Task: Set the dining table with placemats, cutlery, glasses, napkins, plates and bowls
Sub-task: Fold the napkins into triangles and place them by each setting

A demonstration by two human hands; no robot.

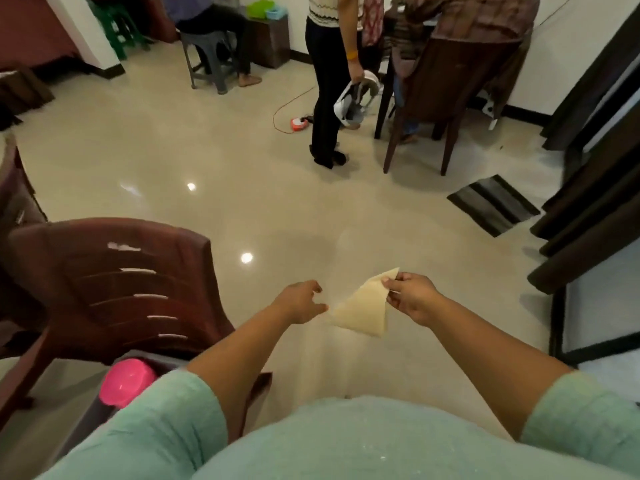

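Out over the glossy floor (214,188), beside a brown plastic chair (114,289), the right hand (412,297) pinches a cream napkin (363,310) by one corner while the left hand (301,301), its grip loosely open, reaches its opposite corner, probably to fold it before it goes to the tabletop.

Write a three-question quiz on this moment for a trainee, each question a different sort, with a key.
1. True or false: the right hand pinches the folded napkin at its upper corner.
2. Multiple choice: the pink bowl is (a) on the floor by the striped mat, (b) at lower left, below the brown plastic chair, (c) in the left hand.
3. Fill in: the napkin is folded into a ___ shape.

Key
1. True.
2. b.
3. Triangle. The left hand is at the napkin's lower corner; whether it grips it cannot be told.
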